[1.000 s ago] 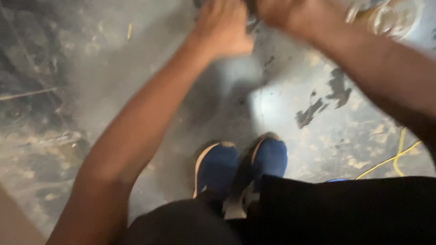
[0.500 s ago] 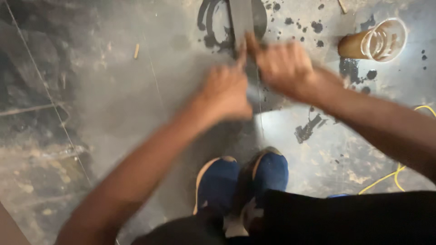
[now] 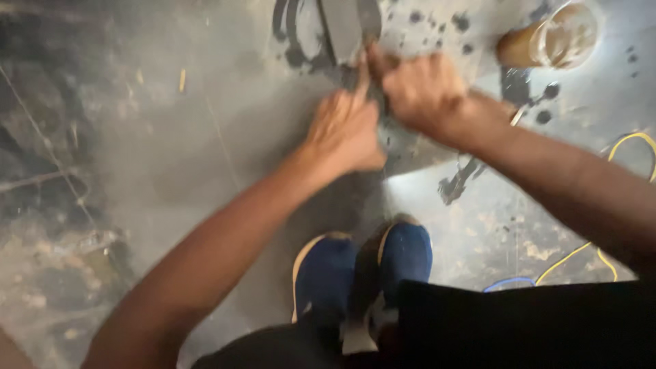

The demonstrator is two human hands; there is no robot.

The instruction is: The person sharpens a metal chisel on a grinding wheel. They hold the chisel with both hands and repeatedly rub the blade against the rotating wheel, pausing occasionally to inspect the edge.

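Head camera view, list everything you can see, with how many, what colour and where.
Flat strip: one, grey, top centre on the floor, under both hands.
Cup: one, clear with brown contents, top right, lying on its side.
Cable: one, yellow, right edge.
Floor: grey, stained with dark splashes.
Shoes: two, blue, bottom centre.
Left hand: on the strip.
Right hand: closed at the strip; blurred.

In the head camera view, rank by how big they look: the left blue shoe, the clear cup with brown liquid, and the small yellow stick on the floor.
1. Left blue shoe, largest, though nearer the camera.
2. Clear cup, smaller, partly cut off by the frame edge.
3. Yellow stick, smallest.
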